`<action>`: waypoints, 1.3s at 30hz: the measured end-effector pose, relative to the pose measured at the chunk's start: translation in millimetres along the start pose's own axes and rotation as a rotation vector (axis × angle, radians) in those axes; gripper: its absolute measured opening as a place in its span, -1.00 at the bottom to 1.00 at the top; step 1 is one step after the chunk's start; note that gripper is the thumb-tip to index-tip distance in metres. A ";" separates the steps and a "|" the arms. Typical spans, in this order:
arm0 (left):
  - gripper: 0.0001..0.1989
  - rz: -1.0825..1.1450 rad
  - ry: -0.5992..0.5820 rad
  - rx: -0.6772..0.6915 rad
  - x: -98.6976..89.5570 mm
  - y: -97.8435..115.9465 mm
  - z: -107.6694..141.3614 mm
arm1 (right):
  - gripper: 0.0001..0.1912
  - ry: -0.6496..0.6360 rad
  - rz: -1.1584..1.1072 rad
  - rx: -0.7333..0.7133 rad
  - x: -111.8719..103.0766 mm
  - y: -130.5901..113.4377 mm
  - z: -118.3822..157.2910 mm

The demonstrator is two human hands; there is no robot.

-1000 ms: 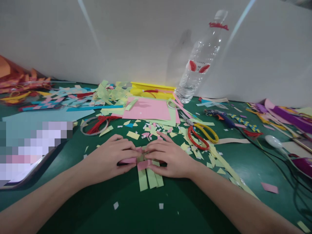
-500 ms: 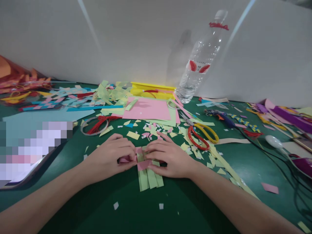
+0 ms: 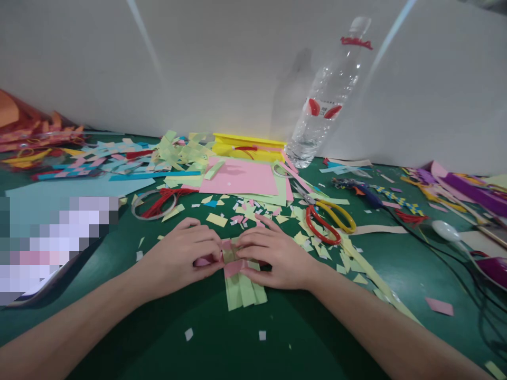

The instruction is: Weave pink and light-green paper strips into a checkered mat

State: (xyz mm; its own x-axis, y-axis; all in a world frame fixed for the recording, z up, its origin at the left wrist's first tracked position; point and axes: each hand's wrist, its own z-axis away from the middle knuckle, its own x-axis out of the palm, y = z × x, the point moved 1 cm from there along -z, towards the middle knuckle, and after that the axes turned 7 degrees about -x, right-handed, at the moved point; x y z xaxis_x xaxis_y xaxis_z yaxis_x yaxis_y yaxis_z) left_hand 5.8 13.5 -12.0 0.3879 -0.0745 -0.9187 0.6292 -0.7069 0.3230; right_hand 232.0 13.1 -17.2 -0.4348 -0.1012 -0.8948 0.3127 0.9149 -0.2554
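Right hand [image 3: 277, 257] on near-far green strips [image 3: 246, 293]

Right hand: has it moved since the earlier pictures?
No, not noticeably. Judged against the scissors lying on the table, the right hand is in the same place, its fingers at the green strips.

**Pale Wall [image 3: 198, 68] Set Behind Green Tabletop [image 3: 222, 348]**

The far side of the green tabletop was bounded by the plain, greyish wall. The wall was crossed by two slanting streaks of light, one at the left [image 3: 143, 34] and one at the right [image 3: 390, 39], and was marked by a soft shadow [image 3: 292, 92] between them. A dull sheen was cast on the tabletop's right side. At the upper right corner, a darker patch [image 3: 491, 5] was too blurred to be identified.
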 end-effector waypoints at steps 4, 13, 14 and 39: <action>-0.91 -0.003 -0.029 0.022 -1.7 -3.6 -0.5 | -0.78 0.011 -0.016 0.005 0.4 0.2 0.3; -0.89 -0.033 -0.073 0.019 -8.8 -1.5 -1.6 | -0.79 0.019 -0.025 0.012 1.2 -0.6 0.4; -0.89 -0.030 -0.074 0.011 -9.4 -0.9 -1.6 | -0.79 0.015 -0.026 0.012 1.0 -0.6 0.4; -0.89 -0.055 -0.112 -0.022 -10.7 0.2 -1.9 | -0.79 0.015 -0.001 -0.007 0.8 0.0 -0.1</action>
State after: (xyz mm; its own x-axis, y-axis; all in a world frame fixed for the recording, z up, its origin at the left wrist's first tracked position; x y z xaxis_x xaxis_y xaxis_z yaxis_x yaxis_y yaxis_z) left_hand 3.1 15.5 -1.7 0.2754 -0.1153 -0.9544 0.6626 -0.6965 0.2754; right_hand 231.6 13.0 -17.8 -0.4477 -0.0964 -0.8890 0.3061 0.9176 -0.2536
